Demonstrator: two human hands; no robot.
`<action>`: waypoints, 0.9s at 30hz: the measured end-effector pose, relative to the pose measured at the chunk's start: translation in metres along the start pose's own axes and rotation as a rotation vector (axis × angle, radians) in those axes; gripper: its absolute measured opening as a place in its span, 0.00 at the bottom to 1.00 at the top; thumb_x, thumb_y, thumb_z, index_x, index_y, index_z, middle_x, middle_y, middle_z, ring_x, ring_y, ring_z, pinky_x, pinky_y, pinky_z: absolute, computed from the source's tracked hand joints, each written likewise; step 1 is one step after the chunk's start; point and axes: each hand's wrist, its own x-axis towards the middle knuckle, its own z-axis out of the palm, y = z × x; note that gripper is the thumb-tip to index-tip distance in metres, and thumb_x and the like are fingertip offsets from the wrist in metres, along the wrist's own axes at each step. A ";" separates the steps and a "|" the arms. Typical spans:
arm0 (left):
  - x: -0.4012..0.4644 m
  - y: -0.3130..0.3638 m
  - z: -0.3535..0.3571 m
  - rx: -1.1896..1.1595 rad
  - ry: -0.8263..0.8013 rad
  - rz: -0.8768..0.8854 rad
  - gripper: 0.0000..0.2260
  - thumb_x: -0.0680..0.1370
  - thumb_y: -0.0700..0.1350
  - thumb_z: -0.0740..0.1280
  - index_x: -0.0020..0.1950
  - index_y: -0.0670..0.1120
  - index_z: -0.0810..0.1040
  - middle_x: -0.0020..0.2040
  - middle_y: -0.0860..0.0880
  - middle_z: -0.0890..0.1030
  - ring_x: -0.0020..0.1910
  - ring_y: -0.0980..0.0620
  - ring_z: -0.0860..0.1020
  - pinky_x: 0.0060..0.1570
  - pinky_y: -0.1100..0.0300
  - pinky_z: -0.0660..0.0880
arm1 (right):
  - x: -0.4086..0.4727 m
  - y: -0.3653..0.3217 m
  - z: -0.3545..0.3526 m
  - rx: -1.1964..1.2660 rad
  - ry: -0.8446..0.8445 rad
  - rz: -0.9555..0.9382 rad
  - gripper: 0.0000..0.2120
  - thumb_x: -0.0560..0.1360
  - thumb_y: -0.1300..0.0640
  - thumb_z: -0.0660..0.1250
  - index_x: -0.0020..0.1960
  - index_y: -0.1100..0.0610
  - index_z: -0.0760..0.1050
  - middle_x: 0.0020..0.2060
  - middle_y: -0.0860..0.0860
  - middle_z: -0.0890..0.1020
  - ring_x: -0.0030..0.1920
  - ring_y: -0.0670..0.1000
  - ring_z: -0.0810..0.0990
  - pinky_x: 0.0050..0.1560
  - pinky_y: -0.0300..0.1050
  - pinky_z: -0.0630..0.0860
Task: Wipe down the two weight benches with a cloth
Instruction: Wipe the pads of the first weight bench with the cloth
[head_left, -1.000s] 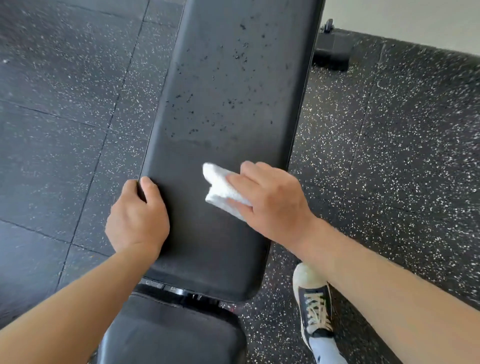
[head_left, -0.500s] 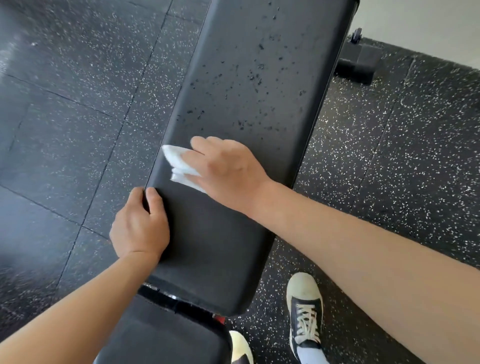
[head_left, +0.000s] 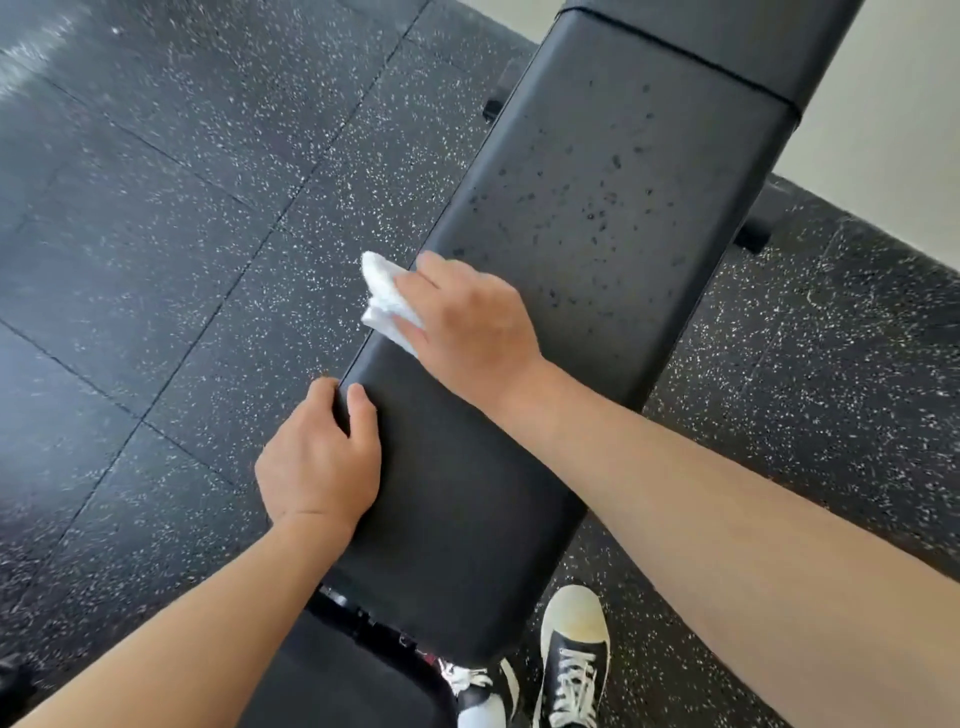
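We see the cloth (head_left: 385, 301) mostly hidden under the right hand (head_left: 467, 322); bench (head_left: 597, 208) far end cut off at top; left shoe (head_left: 480, 693) partly behind its near corner.

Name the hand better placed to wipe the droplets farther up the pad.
Right hand: it presses the white folded cloth just below the droplets. Left hand grips the black padded bench edge.

a gym floor area. a black padded weight bench (head_left: 597, 249) stands on dark rubber floor tiles (head_left: 182, 234) flecked with white, the kind laid in workout rooms. a pale wall (head_left: 893, 130) meets the flooring behind the bench.
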 end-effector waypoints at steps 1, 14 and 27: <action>0.000 0.000 -0.001 -0.003 -0.004 -0.004 0.15 0.81 0.63 0.48 0.45 0.55 0.66 0.30 0.57 0.68 0.29 0.54 0.63 0.36 0.52 0.60 | 0.021 -0.011 0.010 -0.035 0.004 -0.004 0.13 0.78 0.45 0.73 0.52 0.55 0.83 0.40 0.52 0.80 0.37 0.54 0.79 0.32 0.49 0.71; 0.001 -0.002 0.000 -0.049 -0.020 0.008 0.17 0.81 0.63 0.50 0.44 0.52 0.67 0.31 0.56 0.71 0.30 0.49 0.68 0.33 0.53 0.61 | -0.106 0.031 -0.056 0.014 -0.161 -0.287 0.10 0.82 0.52 0.69 0.52 0.59 0.83 0.36 0.53 0.72 0.33 0.55 0.70 0.31 0.51 0.72; 0.002 -0.002 0.000 -0.036 -0.032 0.041 0.16 0.82 0.60 0.46 0.46 0.53 0.67 0.35 0.55 0.71 0.34 0.46 0.69 0.35 0.53 0.62 | -0.016 -0.044 0.003 0.016 -0.083 0.032 0.18 0.85 0.43 0.62 0.57 0.55 0.84 0.40 0.52 0.77 0.39 0.55 0.77 0.38 0.51 0.74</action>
